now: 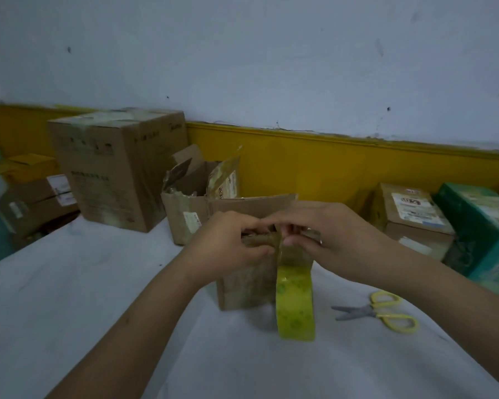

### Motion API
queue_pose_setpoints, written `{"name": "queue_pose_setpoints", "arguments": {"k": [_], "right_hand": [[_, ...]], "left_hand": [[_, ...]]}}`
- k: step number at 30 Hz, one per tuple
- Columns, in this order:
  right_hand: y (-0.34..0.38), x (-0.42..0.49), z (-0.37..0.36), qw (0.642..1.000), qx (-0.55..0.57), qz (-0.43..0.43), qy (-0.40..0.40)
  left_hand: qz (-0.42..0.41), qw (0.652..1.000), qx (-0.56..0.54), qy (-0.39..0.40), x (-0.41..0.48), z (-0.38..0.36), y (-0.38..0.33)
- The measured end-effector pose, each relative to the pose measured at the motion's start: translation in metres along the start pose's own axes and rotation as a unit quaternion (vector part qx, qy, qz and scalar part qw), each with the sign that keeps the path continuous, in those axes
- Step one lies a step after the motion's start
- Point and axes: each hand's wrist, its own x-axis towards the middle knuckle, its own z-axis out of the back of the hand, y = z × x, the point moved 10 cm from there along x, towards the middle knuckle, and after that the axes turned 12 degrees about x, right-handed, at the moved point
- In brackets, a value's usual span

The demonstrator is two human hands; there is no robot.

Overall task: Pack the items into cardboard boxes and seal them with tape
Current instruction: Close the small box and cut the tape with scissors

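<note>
Both hands at the top of the small box point(245, 283), tape being laid on.

Small box stood upright on the white tabletop point(69, 298), rear flap raised. Left hand point(231, 240): fingers curled, gripping the box's top edge. Right hand point(326, 234): fingers and thumb pinched on the strip of tape point(280, 246) where it crossed the top. The strip ran down the box's front to the yellow-green tape roll point(296, 306); could not tell whether the roll hung free or rested on the tabletop. Yellow-handled scissors point(383, 311) lay to the right, apart from the box, blades together and pointing left. Behind: an open torn box point(185, 214), a tall closed box point(113, 168) further left, a labelled box point(409, 214) and a green box point(484, 226) on the right.
</note>
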Motion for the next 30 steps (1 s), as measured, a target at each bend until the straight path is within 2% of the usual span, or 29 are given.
{"name": "queue_pose_setpoints", "arguments": {"k": [4,7,12,15,18,23,30], "right_hand": [[0.011,0.011,-0.003,1.0,0.011,0.022,0.017],[0.014,0.02,0.007,0.999,0.031,0.025,0.001],[0.017,0.034,-0.001,0.997,0.072,0.001,0.028],[0.025,0.035,0.002,0.994,0.096,0.009,0.043],[0.034,0.033,0.009,0.996,0.065,0.035,0.057],[0.02,0.038,0.003,0.997,-0.002,-0.003,0.075],[-0.006,0.058,-0.002,0.998,0.024,-0.032,0.058]], "left_hand": [[0.033,0.994,-0.098,-0.023,-0.004,0.001,0.015],[0.043,0.994,-0.1,-0.024,-0.003,0.003,0.018],[-0.011,0.994,-0.099,0.039,-0.005,0.003,0.007],[0.012,0.991,-0.125,0.036,-0.006,0.005,0.015],[0.025,0.993,-0.118,0.016,-0.005,0.005,0.02],[0.012,0.989,-0.146,0.024,-0.004,0.003,0.016],[0.024,0.979,-0.199,0.034,-0.009,0.002,0.014]]}}
